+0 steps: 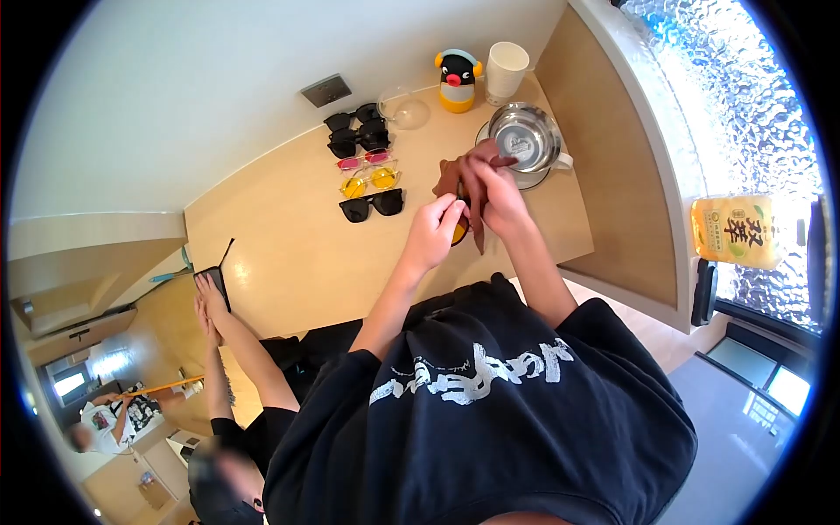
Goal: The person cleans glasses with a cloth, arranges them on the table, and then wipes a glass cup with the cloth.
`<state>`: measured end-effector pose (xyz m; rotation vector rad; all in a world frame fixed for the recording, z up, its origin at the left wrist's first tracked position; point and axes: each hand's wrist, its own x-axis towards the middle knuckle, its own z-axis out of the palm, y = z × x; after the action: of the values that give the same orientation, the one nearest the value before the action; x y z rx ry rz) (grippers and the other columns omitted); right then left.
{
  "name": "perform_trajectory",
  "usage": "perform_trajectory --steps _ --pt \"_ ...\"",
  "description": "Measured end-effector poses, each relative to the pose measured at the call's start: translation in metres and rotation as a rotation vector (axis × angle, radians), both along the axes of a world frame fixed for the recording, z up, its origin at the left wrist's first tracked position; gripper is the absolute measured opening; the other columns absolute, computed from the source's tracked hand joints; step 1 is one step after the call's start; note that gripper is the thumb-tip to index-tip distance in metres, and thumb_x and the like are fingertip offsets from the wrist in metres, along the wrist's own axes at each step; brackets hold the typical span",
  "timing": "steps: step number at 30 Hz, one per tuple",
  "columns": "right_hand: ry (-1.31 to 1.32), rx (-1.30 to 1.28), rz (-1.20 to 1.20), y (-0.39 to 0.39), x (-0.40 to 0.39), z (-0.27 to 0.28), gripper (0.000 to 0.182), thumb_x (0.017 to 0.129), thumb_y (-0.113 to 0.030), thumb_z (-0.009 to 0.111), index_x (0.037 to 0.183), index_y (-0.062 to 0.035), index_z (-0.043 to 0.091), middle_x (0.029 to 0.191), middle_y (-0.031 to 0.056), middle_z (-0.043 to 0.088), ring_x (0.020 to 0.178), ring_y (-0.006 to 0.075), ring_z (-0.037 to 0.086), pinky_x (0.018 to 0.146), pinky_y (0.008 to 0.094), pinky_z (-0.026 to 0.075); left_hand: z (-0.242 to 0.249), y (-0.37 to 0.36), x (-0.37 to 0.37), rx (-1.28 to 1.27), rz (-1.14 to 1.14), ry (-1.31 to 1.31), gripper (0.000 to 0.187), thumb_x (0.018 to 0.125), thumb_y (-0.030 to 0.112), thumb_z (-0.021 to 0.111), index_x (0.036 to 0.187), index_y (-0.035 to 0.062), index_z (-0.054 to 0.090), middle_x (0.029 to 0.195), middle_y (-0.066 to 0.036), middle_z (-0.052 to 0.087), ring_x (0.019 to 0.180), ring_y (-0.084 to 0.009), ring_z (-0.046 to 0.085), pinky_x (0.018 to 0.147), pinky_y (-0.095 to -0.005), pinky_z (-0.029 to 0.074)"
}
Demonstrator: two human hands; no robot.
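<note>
My left hand (433, 229) pinches a pair of glasses with an orange-yellow lens (460, 229), mostly covered by my fingers and a cloth. A reddish-brown cloth (448, 178) is bunched in my right hand (497, 188), draped over the glasses and hanging below them. Both hands are close together above the table's front part. To their left, several pairs of sunglasses lie in a column: black ones (372, 206) nearest, then yellow-lensed ones (369, 182), pink-lensed ones (362, 160) and more black ones (359, 138) toward the wall.
Near my right hand stands a metal bowl (525, 138) over a plate, beside a white handle. Behind are a penguin figure (457, 83), a white cup (506, 74) and a clear dome-like object (407, 111). A wooden panel closes the right side. A co-worker's hands (210, 302) rest on a dark pouch at left.
</note>
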<state>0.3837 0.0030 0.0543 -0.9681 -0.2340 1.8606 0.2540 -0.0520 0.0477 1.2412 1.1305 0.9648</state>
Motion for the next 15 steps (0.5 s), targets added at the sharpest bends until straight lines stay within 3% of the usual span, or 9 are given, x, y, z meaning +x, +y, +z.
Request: perform_trajectory --steps 2,3,8,10,11,12,15 --pt "-0.21 0.108 0.174 -0.008 -0.001 0.004 0.025 0.084 -0.011 0.058 0.106 -0.0008 0.052 0.094 0.0096 0.058 0.08 0.0158 0.058 0.068 0.0281 0.048 -0.002 -0.002 0.001 0.057 0.141 -0.072 0.019 0.09 0.012 0.046 0.078 -0.0018 0.054 0.068 -0.007 0.056 0.066 -0.0114 0.054 0.061 -0.0258 0.043" --pt "-0.171 0.047 0.272 -0.01 0.001 -0.017 0.027 0.084 -0.008 0.056 0.108 0.0014 0.05 0.097 0.0112 0.057 0.083 0.017 0.058 0.071 0.0282 0.048 -0.003 -0.003 0.0 0.053 0.143 -0.072 0.019 0.09 0.012 0.046 0.078 -0.0018 0.054 0.068 -0.007 0.056 0.066 -0.0114 0.054 0.061 -0.0258 0.043" --pt "-0.025 0.072 0.161 -0.027 -0.005 -0.017 0.028 0.083 -0.007 0.055 0.109 0.0024 0.049 0.103 0.0115 0.057 0.092 0.02 0.058 0.078 0.0299 0.049 -0.014 -0.004 -0.003 0.035 0.171 -0.058 0.019 0.09 0.012 0.047 0.078 -0.0013 0.053 0.066 -0.005 0.053 0.063 -0.0103 0.048 0.06 -0.0246 0.041" --pt "-0.07 0.168 0.096 -0.021 0.002 -0.03 0.033 0.086 -0.003 0.049 0.118 -0.0011 0.044 0.114 0.013 0.054 0.104 0.0242 0.054 0.09 0.0369 0.044 -0.014 -0.008 -0.004 0.052 0.14 0.01 0.019 0.09 0.012 0.047 0.077 -0.0015 0.053 0.065 -0.004 0.053 0.062 -0.0101 0.046 0.059 -0.0244 0.04" --pt "-0.045 0.106 0.087 -0.011 0.005 -0.036 0.029 0.087 -0.006 0.048 0.115 -0.0001 0.046 0.11 0.0138 0.056 0.102 0.0253 0.055 0.091 0.0372 0.044 -0.013 -0.01 -0.003 0.07 0.109 0.074 0.019 0.09 0.012 0.047 0.077 -0.0016 0.052 0.064 -0.003 0.052 0.061 -0.0099 0.045 0.059 -0.0243 0.039" --pt "-0.045 0.105 0.088 -0.009 0.007 -0.04 0.029 0.087 -0.006 0.048 0.115 -0.0001 0.046 0.11 0.0138 0.056 0.102 0.0253 0.055 0.091 0.0372 0.044 -0.011 -0.012 -0.003 0.069 0.11 0.074 0.019 0.09 0.012 0.047 0.077 -0.0016 0.052 0.064 -0.003 0.052 0.061 -0.0099 0.045 0.059 -0.0243 0.039" --pt "0.03 0.104 0.072 -0.007 0.002 -0.036 0.026 0.081 -0.012 0.06 0.104 -0.0014 0.052 0.096 0.0078 0.059 0.088 0.0182 0.059 0.073 0.0314 0.049 -0.009 -0.012 -0.004 0.037 0.074 0.07 0.021 0.091 0.014 0.045 0.083 -0.0032 0.056 0.074 -0.004 0.058 0.067 -0.0076 0.051 0.061 -0.0227 0.042"
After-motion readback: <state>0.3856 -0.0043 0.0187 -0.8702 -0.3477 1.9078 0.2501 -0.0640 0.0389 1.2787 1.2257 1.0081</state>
